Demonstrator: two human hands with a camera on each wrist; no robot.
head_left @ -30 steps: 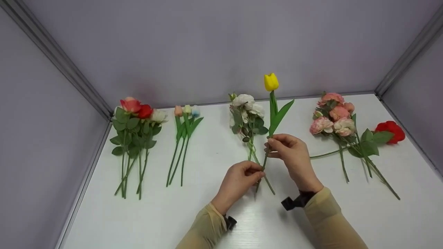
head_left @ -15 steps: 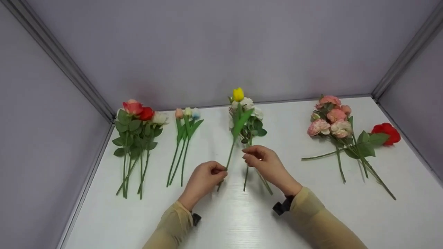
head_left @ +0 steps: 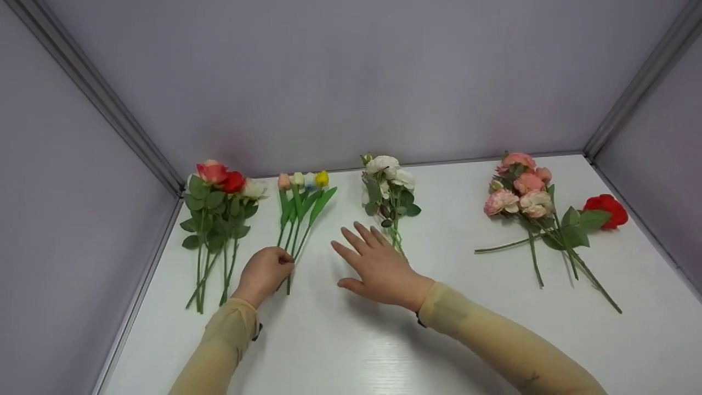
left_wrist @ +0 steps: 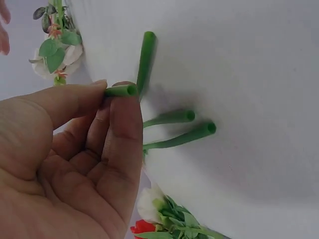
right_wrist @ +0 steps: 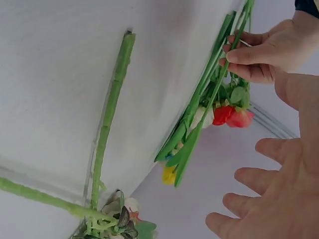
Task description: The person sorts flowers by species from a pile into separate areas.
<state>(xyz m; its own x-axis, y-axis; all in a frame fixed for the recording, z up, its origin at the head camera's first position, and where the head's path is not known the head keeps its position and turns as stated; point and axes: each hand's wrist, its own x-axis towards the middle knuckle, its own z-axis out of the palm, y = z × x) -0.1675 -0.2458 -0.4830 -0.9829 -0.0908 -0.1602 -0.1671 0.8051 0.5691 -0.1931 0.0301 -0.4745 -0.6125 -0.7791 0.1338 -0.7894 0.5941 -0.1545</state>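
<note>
On the table (head_left: 356, 345): roses (head_left: 215, 198) at frame left, tulips (head_left: 299, 203) just right of them, middle bunch (head_left: 384, 166) near centre, right bunch (head_left: 527, 182) further over, single flower (head_left: 606, 211) right beside it; wall (head_left: 351, 82) behind, across the top

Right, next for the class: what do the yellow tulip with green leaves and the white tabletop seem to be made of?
Yellow tulip with green leaves: probably moulded plastic or rubber, smooth; in the left wrist view its green stem ends in a tube-like hole.
White tabletop: perhaps laminate or painted board, semi-gloss, since light reflects softly off it.
</note>
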